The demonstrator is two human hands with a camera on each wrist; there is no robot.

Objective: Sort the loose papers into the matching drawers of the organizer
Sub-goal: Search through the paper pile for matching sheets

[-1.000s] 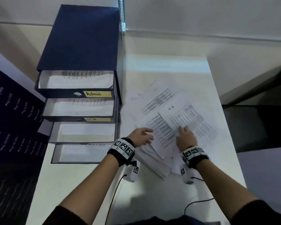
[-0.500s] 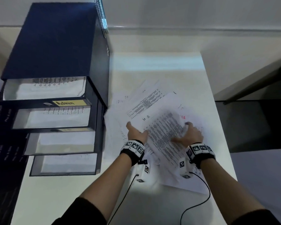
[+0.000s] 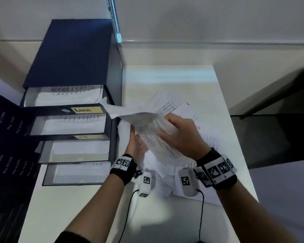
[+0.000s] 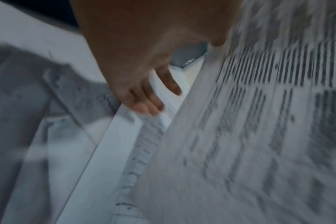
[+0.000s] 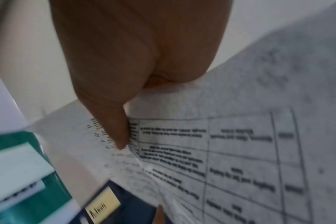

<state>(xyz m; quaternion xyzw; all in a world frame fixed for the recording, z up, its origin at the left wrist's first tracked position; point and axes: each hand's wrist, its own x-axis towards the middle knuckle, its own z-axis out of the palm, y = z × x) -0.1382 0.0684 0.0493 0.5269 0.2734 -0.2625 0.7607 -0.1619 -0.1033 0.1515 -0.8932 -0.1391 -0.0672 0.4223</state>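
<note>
A dark blue organizer stands at the table's left with its drawers pulled out. The top drawer carries a yellow "Admin" label; the label below is unreadable. Loose printed papers lie in a heap to its right. One printed sheet is lifted over the heap, its far corner reaching the organizer's side. My right hand grips it from above, thumb pressed on the print. My left hand pinches its left edge, fingers underneath.
The white table ends close on the right, next to a black surface. A dark panel with white print stands left of the organizer. Black cables trail from the wrist cameras toward the near edge.
Both hands were flat on the heap. They have since picked up one printed sheet and carried it up and left toward the organizer. The head view has tilted.
</note>
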